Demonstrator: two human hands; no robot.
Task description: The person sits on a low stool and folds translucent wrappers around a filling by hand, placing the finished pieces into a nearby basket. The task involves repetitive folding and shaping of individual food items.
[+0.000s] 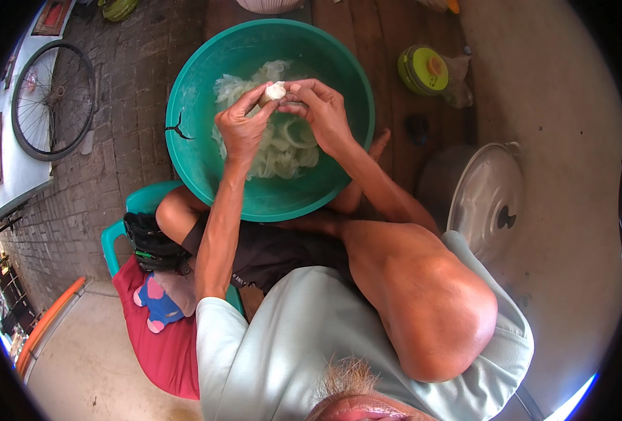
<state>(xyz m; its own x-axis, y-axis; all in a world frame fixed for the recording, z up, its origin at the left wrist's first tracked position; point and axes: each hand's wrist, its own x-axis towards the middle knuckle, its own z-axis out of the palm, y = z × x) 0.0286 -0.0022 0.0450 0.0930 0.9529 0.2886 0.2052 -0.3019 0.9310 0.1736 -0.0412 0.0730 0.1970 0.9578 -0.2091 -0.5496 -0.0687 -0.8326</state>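
Over a large teal plastic basin (195, 163), my two hands meet at a small whitish lump (276, 91). My left hand (240, 123) pinches it between thumb and fingers from the left side. From the right, the thumb and fingers of my right hand (327, 113) close against the same lump. What it is made of cannot be made out. Crumpled, pale translucent sheets (279, 155) lie in the bottom of the basin, partly hidden under my hands. A dark branching crack (179, 129) runs in from the basin's left rim.
To the right stands a large metal pot with a lid (487, 200). Beyond it sits a lime-green lidded container (424, 70) beside a plastic bag (458, 81). A teal plastic chair (150, 194) holds a black bag (156, 244). A bicycle wheel (53, 100) is at far left.
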